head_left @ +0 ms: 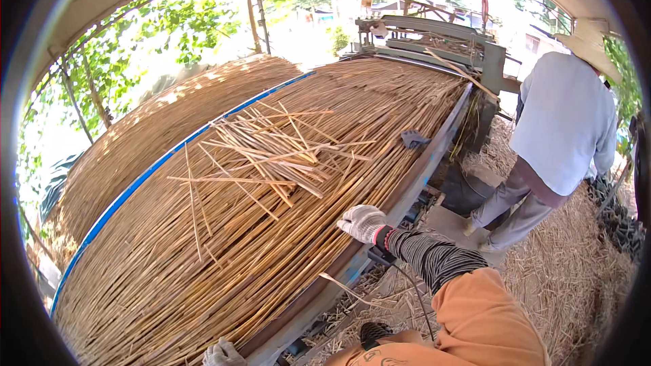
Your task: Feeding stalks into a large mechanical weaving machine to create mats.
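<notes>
Open-sided shelter, pale curved roof, green trees outside. Floor (549, 251) on the right is strewn with dry straw.

Long surface runs away from the wearer: grey metal rail (439, 149) along its right edge, bright blue strip (165, 160) along the left. Thick layer of long, thin golden-brown stalks (224, 278) covers it, lying mostly lengthwise. Loose heap of shorter, paler cut stalks (271, 152) sits on top around mid-length, pieces crossing at odd angles. Another bank of brown stalks (163, 115) lies past the blue strip.

Right hand (363, 222), in a whitish knitted glove with red cuff trim, is at the right edge, fingers bent over the outermost stalks of the layer. Can't tell if it's gripping any. Left hand (223, 354), pale glove, is by the near end of the same edge, cut off by the frame; finger state can't be told.

Crumpled dark blue-grey cloth-like item (413, 139) lies by the right edge, farther up. Grey-green metal machine (447, 30) spans the far end. Co-worker in a light blue shirt (563, 102) and straw-coloured hat stands right of the rail, back to camera.
</notes>
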`<state>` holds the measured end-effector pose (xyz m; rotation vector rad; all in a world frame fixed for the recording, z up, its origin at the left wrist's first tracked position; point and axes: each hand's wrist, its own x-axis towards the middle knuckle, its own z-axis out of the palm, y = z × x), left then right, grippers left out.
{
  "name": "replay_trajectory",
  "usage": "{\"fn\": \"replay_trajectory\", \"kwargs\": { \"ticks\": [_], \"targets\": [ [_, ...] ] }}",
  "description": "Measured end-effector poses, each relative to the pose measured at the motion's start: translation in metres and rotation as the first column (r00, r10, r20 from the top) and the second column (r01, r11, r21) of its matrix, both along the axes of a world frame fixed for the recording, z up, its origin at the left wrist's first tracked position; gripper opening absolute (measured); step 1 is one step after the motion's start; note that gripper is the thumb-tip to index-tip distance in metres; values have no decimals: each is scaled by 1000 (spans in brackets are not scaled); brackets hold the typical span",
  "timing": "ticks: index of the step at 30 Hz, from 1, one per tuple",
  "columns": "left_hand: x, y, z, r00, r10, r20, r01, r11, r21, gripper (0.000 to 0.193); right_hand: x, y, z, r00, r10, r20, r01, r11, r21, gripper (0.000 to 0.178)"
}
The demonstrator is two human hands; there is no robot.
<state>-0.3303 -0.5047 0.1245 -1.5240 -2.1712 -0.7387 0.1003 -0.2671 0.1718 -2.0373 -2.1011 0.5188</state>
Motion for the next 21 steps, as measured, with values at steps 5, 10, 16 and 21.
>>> {"fn": "replay_trajectory", "kwargs": {
  "ticks": [5, 10, 16, 21],
  "targets": [
    [5, 1, 6, 999, 13, 44, -10, 998, -62, 42, 9, 4, -7, 999, 39, 0, -39, 999, -1, 51],
    [2, 1, 5, 999, -2, 49, 6, 998, -68, 40, 8, 3, -11, 998, 28, -57, -26, 999, 39, 54],
    [2, 1, 7, 999, 10, 46, -4, 992, -125, 36, 11, 2, -14, 999, 42, -19, -40, 994, 105, 49],
    [1, -1, 3, 999, 10, 37, -6, 994, -106, 37, 8, 0, -5, 998, 38, -45, -35, 998, 50, 55]
  ]
}}
